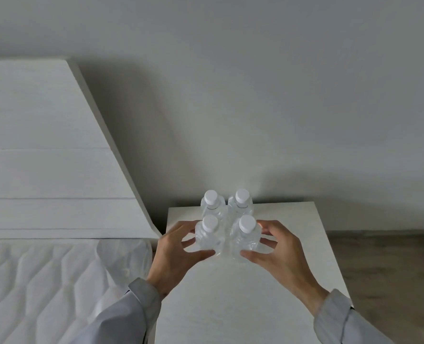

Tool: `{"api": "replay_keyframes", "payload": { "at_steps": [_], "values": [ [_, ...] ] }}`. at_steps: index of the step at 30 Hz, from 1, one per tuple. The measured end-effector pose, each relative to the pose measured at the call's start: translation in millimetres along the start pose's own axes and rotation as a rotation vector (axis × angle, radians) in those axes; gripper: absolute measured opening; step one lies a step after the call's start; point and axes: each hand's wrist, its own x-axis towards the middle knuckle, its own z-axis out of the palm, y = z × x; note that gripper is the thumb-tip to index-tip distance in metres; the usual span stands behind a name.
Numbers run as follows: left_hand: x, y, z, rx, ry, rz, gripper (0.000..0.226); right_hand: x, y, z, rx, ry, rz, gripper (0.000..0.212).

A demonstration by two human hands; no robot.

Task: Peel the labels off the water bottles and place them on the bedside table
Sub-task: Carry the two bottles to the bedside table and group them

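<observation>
A: Item one, containers?

B: Four clear plastic water bottles, white caps, standing upright in a two-by-two block on the bedside table (pixel 268 294), towards its far edge near the wall (pixel 255 95). Far-left bottle (pixel 212 206), far-right bottle (pixel 241 204), near-left bottle (pixel 209 235), near-right bottle (pixel 246 235). All four close together, sides touching or nearly so.

A: Contents and labels?

B: Clear through the plastic; fill level cannot be told. No label shows on any of the four.

A: Hands?

B: Left hand (pixel 175 255) grasps the near-left bottle, thumb at the front low down, fingers round its outer side. Right hand (pixel 280 252) grasps the near-right bottle the same way, mirrored. Both sleeves pale grey.

A: Other entries?

B: White quilted mattress (pixel 32 281) left of the table, with a crumpled clear plastic bag (pixel 125 256) lying on it just beside the table; contents of the bag cannot be told. White headboard (pixel 44 157) behind the mattress. Wood-toned floor (pixel 392 269) to the right.
</observation>
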Motion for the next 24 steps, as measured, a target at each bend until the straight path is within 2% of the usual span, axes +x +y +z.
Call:
{"api": "replay_keyframes", "payload": {
  "at_steps": [5,12,18,24],
  "values": [
    [-1,-15,12,-0.005,-0.016,0.023,0.06,7,15,6,0.024,-0.022,-0.039,0.056],
    [1,-22,22,-0.029,0.025,0.021,0.061,16,26,4,0.098,-0.095,0.005,0.059],
    [1,-24,21,-0.012,0.024,0.033,0.067,16,25,7,0.009,-0.066,-0.039,0.067],
    [-3,-23,22,0.06,0.007,0.036,0.057,17,22,11,-0.017,-0.006,-0.059,0.071]
  ]
}}
